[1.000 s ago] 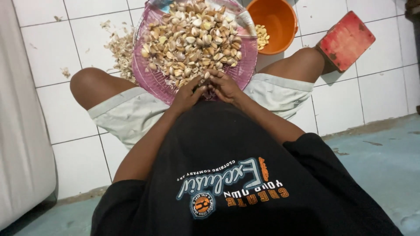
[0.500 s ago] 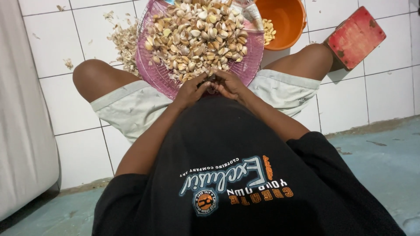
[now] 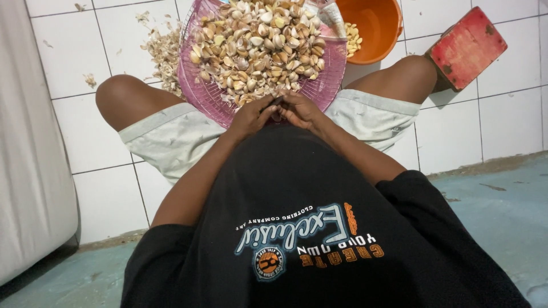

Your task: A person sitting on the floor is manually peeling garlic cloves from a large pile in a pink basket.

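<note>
Meeting at the pink basket (image 3: 197, 91) rim, both hands (image 3: 279, 111) (fingertips touching)

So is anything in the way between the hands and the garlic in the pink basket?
Nothing visible is. The left hand and right hand meet at the near rim of the pink basket, right beside the garlic cloves.

A pink mesh basket (image 3: 201, 91), heaped with unpeeled garlic cloves (image 3: 260, 48), sits on white tiles between the knees.
</note>
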